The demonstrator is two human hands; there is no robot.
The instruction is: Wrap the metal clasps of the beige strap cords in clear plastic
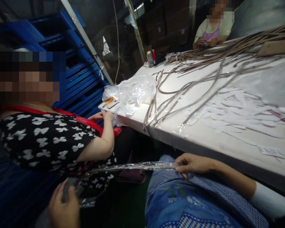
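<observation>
Stretched across my lap is a thin brown strap in a clear plastic sleeve (142, 166), shiny along its length. My right hand (192, 163) pinches its right end between thumb and fingers above the blue checked apron (175, 196). At the lower left, my left hand (64, 204) is closed round the other end, where the plastic bunches and hangs beside the fingers. Blur and the dark background partly hide that end. More brown straps, some in clear plastic (201, 109), lie on the white table (171, 129) in front of me.
To my left sits a co-worker (95, 142) in a red-trimmed apron, hands at clear plastic bags (135, 91) on the table corner. Another person (212, 31) works across the table. White paper strips (247, 110) cover the right side. Blue pallets (83, 82) stand behind the co-worker.
</observation>
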